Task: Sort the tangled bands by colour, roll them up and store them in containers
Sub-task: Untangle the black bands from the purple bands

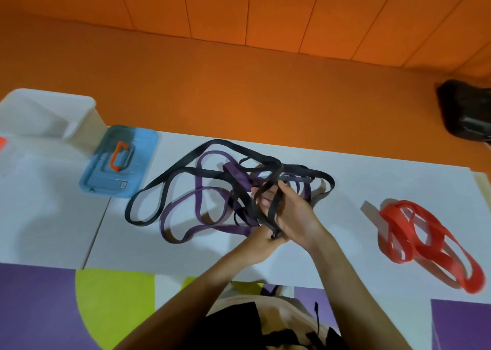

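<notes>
Both my left hand and right hand curl fingers round the flat black rubber band; flat purple rubber band tangled leftward, flat red rubber bands rightward.

The left hand and right hand meet, fingers curled.

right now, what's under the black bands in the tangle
Purple bands pass beneath the black bands in several places, with the white table below both. Where the left hand and right hand grip the knot, the layering is covered.
</notes>
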Motion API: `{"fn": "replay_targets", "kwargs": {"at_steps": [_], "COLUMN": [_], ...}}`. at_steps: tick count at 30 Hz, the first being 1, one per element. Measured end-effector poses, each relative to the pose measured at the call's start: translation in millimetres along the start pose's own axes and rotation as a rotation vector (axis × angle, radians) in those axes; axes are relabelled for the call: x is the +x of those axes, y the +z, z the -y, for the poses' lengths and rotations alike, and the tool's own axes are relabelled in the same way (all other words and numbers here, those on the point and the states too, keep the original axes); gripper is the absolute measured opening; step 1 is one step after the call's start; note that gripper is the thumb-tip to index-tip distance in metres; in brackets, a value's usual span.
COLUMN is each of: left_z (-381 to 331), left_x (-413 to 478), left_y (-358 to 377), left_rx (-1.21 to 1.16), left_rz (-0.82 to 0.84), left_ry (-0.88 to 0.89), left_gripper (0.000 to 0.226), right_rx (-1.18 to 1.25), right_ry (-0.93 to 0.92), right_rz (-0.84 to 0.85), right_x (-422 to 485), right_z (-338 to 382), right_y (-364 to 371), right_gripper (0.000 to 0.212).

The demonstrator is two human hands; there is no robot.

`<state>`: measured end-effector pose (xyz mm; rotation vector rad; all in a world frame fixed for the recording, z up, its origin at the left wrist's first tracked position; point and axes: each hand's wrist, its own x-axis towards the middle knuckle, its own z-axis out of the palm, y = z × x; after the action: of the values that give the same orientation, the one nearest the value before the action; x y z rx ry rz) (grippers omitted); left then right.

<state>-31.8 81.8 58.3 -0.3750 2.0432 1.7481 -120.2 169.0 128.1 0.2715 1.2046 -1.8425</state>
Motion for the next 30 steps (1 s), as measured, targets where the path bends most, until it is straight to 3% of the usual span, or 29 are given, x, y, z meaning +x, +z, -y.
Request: {"fn": "replay_targets", "kwargs": {"at_steps": [3, 4, 6, 8, 11, 13, 16, 19, 21, 26, 30], "left_z": [-12.9, -20.4, -32.6, -44.9, -65.3, -75.0, -78.6, -70.0, -53.5, -20.1, 0.3], "left_x": [-15.1, -21.3, -30.4, -33.1, -30.1, -25.2, -18.2, -18.4, -18.3, -27.1, -25.1], "left_y": [-8.0, -12.8, -25.9, -40.5, -66.3, -77.1, -81.8, -77.6, -69.3, -38.9, -44.7], "left_rx": [-0.126, -0.230, -0.511, -0.806, -0.955, -0.949, -0.968, -0.759, -0.595, -0.302, -0.097], "left_rz": [0.099, 0.100, 0.005, -0.030, -0.099, -0.140, -0.157, -0.053, 0.067, 0.338, 0.235], "left_ry": [-0.002, 0.011, 0.005, -0.013, 0.024, 0.061, 0.050, -0.002, -0.058, -0.224, -0.222], "left_gripper": [0.023, 0.024, 0.025, 0.029, 0.025, 0.026, 0.035, 0.072, 0.083, 0.067, 0.065], "right_rx": [-0.636, -0.741, -0.605, -0.457, -0.660, -0.817, -0.673, -0.422, -0.226, 0.013, 0.166], "right_ry": [-0.071, -0.085, -0.014, 0.034, 0.075, 0.056, 0.062, 0.044, 0.017, -0.029, 0.004], "right_rz": [-0.098, -0.079, 0.021, 0.180, 0.341, 0.406, 0.410, 0.322, 0.199, -0.088, -0.221], "right_x": [-10.4, -11.2, -13.2, -16.7, -22.4, -19.5, -21.3, -27.3, -24.2, -7.5, 7.5], "right_z": [4.9, 4.4, -2.7, -14.8, -23.4, -24.2, -19.9, -11.3, -5.2, 0.1, 1.9], "right_y": [-19.2, -31.4, -49.9, -61.7, -63.6, -65.3, -59.8, -50.4, -48.9, -51.2, -62.4], "right_gripper": [0.077, 0.086, 0.093, 0.080, 0.060, 0.043, 0.030, 0.042, 0.049, 0.021, 0.023]}}
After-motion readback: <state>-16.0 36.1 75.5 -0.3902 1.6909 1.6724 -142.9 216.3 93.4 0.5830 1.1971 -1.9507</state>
